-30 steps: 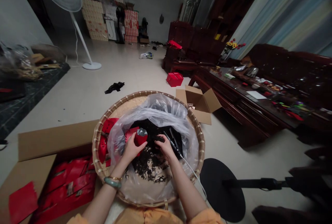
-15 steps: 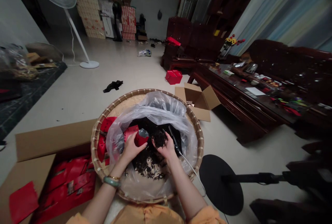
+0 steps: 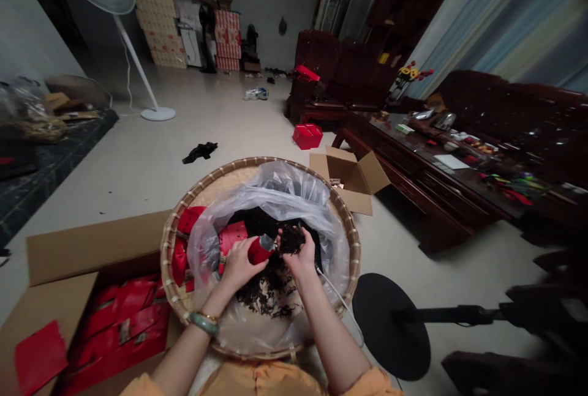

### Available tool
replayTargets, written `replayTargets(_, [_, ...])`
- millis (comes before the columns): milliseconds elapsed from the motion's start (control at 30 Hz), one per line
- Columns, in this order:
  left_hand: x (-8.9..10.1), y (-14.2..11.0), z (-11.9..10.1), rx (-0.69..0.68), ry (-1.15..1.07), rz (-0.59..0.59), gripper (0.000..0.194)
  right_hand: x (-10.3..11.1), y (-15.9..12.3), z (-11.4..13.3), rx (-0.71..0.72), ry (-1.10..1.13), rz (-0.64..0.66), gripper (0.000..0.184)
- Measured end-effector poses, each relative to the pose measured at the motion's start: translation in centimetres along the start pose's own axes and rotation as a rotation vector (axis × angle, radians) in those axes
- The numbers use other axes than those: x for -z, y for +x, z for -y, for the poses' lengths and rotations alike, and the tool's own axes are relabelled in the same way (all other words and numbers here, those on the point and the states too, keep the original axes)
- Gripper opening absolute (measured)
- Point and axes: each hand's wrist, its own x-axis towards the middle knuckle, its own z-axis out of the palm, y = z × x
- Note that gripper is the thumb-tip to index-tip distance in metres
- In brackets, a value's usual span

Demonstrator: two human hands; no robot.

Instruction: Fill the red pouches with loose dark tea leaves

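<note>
My left hand [image 3: 241,263] is closed around a small red pouch [image 3: 260,251], whose silvery mouth gapes toward the right. Beside it, my right hand [image 3: 303,255] cups a clump of dark, dry, leaf-like material [image 3: 291,239], fingers curled round it. Both hands are over a round woven basket [image 3: 353,249] lined with a clear plastic bag [image 3: 229,322]. More dark shreds [image 3: 266,292] lie loose in the bag below my hands. Another red packet [image 3: 232,235] rests behind my left hand. A white cord [image 3: 340,298] runs from under my right hand over the rim.
An open carton [image 3: 98,249] of red pouches stands at the left. Beyond the basket's right side sits an open cardboard box [image 3: 353,179] near a dark wooden table [image 3: 422,163]. A round black stand base [image 3: 390,325] lies close on the right. A white fan [image 3: 147,87] stands farther back.
My left hand has moved right with the red pouch, which now tilts toward my right hand. My right hand has risen slightly and shifted right with the dark clump.
</note>
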Motion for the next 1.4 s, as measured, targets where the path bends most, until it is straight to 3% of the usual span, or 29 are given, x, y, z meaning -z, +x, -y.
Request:
replayTargets(267, [-1.4,-0.1,-1.7,0.008,-0.092,0.024,0.056,-2.5,-1.0,-0.2,0.315,-0.134,0.056,0.028])
replayTargets(667, [-1.7,0.3,-2.1,0.011,-0.189,0.027,0.055,-2.6,-1.0,-1.0,0.571,-0.454,0.057,0.042])
replayTargets(1133, [-1.9,0.2,-2.3,0.024,-0.185,0.046,0.057,-2.4,-1.2,-1.1,0.643,-0.681,0.168,0.047])
replayTargets(1400, [-2.4,0.2,-1.9,0.047,-0.273,0.051,0.061,-2.5,-1.3,-1.0,0.575,-0.588,0.24,0.044])
